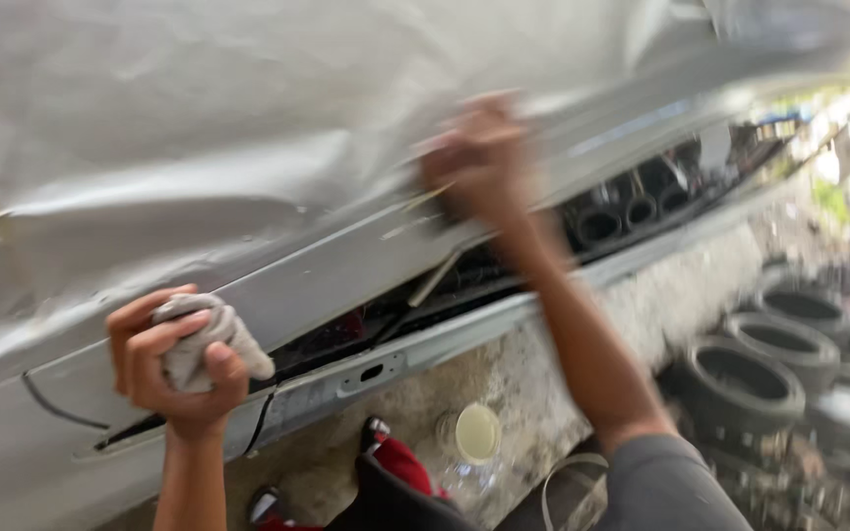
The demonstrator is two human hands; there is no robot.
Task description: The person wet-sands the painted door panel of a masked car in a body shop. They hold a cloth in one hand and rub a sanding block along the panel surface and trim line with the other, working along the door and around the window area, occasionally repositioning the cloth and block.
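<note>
The left hand [174, 364] is closed tight around a crumpled grey rag [207, 341]. It is right by the lower edge of a big silver car panel [248, 147] that is bumpy and dented. The right hand [479, 157] is blurry and presses flat on the panel higher up. Down on the ground sits a clear jar [472, 442]. Black tyres [769, 359] lie in a row at the right
</note>
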